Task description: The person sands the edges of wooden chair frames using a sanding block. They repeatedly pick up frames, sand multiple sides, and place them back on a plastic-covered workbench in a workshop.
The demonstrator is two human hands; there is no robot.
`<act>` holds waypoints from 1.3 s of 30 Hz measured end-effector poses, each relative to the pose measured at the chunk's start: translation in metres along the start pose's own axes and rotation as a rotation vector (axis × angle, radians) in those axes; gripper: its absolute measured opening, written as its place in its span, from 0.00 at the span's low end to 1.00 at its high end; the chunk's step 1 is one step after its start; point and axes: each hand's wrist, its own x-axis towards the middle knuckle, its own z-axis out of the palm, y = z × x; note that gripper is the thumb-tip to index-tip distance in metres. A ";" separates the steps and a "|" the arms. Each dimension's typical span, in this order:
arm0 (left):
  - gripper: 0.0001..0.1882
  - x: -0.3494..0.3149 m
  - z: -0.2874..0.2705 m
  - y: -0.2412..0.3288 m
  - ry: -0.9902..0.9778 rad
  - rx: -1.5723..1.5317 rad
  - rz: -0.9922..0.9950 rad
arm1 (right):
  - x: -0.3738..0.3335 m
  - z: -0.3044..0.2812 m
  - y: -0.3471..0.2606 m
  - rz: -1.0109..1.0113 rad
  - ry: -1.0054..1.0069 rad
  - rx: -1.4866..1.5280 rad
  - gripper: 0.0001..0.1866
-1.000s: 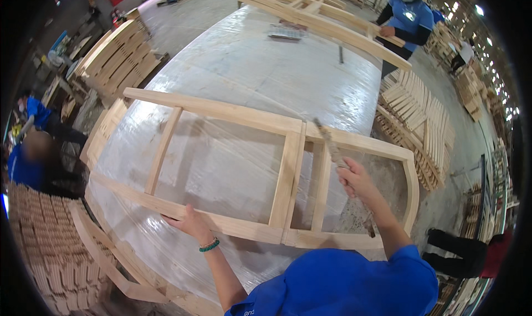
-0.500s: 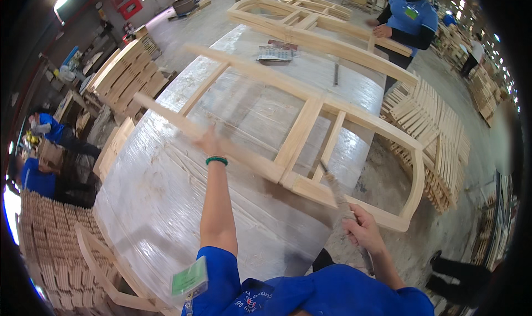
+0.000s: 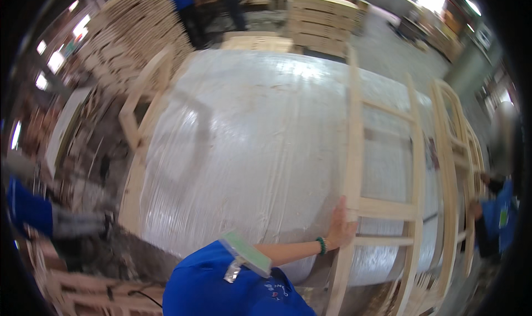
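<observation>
My left hand [image 3: 341,228], with a green beaded bracelet [image 3: 322,245] at the wrist, lies against the near long rail of a pale wooden frame [image 3: 353,150]. Its fingers look stretched out along the rail, though motion blurs them. The frame has two long rails joined by several crosspieces and rests on a table [image 3: 260,144] wrapped in clear plastic film. Its lower end runs out at the bottom of the view. My right hand is out of view, and so is the tool it held.
More curved wooden frames [image 3: 446,150] lie at the table's right, beside a person in blue [image 3: 499,216]. An angled wooden piece [image 3: 130,116] leans at the left edge. Stacks of wooden parts [image 3: 321,22] stand beyond the table. Another person [image 3: 33,208] is at the far left.
My view has swung to the left, so the wooden frame now runs lengthwise at the right. My left hand is still at its rail. The right hand with its slim tool has left the view.
</observation>
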 end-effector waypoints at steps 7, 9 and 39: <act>0.47 0.017 -0.001 -0.012 0.000 0.024 -0.042 | -0.023 0.070 0.007 0.091 -0.517 -0.155 0.19; 0.46 0.025 -0.029 -0.006 -0.087 0.038 -0.027 | -0.041 0.092 0.010 0.125 -0.681 -0.211 0.20; 0.34 0.021 -0.730 0.003 0.515 0.700 0.041 | -0.372 0.297 0.168 -0.367 -1.499 -0.365 0.24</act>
